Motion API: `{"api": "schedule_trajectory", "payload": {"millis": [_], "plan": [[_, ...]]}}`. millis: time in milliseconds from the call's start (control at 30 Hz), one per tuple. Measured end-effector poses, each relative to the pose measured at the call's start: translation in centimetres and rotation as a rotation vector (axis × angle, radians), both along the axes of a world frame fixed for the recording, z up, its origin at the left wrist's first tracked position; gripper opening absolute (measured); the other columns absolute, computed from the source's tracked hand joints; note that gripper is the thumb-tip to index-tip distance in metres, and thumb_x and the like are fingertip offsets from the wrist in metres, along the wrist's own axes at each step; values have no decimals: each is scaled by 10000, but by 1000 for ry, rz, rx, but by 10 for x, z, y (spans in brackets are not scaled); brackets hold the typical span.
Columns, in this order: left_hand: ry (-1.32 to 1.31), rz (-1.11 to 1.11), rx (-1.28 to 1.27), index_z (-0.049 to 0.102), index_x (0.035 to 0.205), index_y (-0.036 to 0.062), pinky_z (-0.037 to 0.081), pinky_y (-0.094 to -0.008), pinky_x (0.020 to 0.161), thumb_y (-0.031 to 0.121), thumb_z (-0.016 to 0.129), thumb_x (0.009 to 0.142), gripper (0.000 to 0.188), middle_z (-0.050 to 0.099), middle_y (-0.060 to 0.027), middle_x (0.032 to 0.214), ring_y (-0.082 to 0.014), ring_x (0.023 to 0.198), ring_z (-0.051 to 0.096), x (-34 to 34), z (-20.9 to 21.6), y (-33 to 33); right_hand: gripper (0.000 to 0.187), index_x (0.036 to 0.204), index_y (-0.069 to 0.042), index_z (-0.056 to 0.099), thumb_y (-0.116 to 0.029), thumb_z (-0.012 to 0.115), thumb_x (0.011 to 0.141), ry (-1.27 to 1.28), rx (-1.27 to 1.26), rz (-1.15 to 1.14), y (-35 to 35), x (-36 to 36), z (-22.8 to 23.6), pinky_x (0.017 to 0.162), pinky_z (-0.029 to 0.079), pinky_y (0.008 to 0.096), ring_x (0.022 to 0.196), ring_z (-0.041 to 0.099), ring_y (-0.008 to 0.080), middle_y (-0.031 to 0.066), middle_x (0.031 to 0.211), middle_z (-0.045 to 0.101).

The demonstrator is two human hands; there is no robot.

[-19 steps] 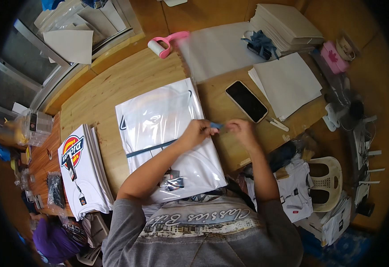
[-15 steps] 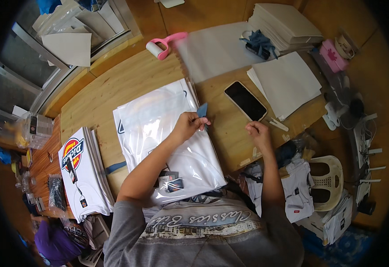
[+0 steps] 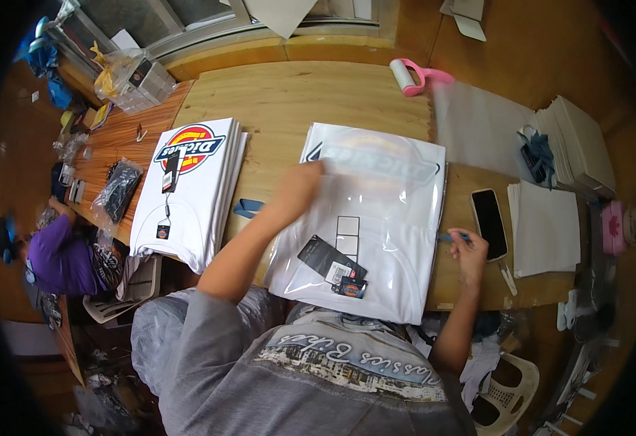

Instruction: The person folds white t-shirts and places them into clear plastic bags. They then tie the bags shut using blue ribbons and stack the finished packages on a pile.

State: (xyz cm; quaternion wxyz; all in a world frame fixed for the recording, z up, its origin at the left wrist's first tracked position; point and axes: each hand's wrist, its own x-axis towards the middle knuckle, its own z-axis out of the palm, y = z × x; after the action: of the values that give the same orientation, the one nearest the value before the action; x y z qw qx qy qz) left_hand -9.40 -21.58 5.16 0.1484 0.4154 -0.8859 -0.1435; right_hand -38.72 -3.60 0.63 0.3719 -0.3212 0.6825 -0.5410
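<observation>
A folded white T-shirt (image 3: 383, 291) in a clear plastic bag lies in front of me on a stack, its dark hang tag (image 3: 332, 263) showing through. My left hand (image 3: 302, 187) is at the left side of the bag, smeared by motion, its fingers unclear. Just right of the stack, my right hand (image 3: 469, 253) pinches a small blue strip (image 3: 454, 237). Another blue strip (image 3: 247, 208) lies on the table left of the bagged shirt. Farther left is a stack of folded white T-shirts (image 3: 180, 207) with a printed emblem and hang tag, outside any visible bag.
A phone (image 3: 489, 224) lies right of my right hand, beside white sheets (image 3: 547, 229). A pink-handled roller (image 3: 409, 78) is at the back, near clear plastic sheets (image 3: 478, 123). At far left sits a person in purple (image 3: 67, 251); a plastic chair (image 3: 507, 396) stands lower right.
My view has turned left. The left hand, earlier pinching a blue piece at the bag's right edge, is now at its left side. The right hand, earlier near the phone, now holds a blue strip.
</observation>
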Motion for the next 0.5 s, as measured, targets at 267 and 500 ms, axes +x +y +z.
{"api": "schedule_trajectory", "payload": {"millis": [267,500], "plan": [[-587,362,269,563,766,18,429,-399,696,183,568,699,178,547,-229,734,-331,750,553,128,-51,43,111,809,12,592,-86,564,765,3,140,-164,10,-27,-6,364,302,177,421,423,49,22,551,505],[761,8,966,532,681,45,354,-301,798,335,530,768,303,545,-84,950,-205,902,476,138,49,9,131,880,26,545,-67,494,804,-59,47,-62,16,-36,-39,422,391,197,472,490,94,76,622,545]]}}
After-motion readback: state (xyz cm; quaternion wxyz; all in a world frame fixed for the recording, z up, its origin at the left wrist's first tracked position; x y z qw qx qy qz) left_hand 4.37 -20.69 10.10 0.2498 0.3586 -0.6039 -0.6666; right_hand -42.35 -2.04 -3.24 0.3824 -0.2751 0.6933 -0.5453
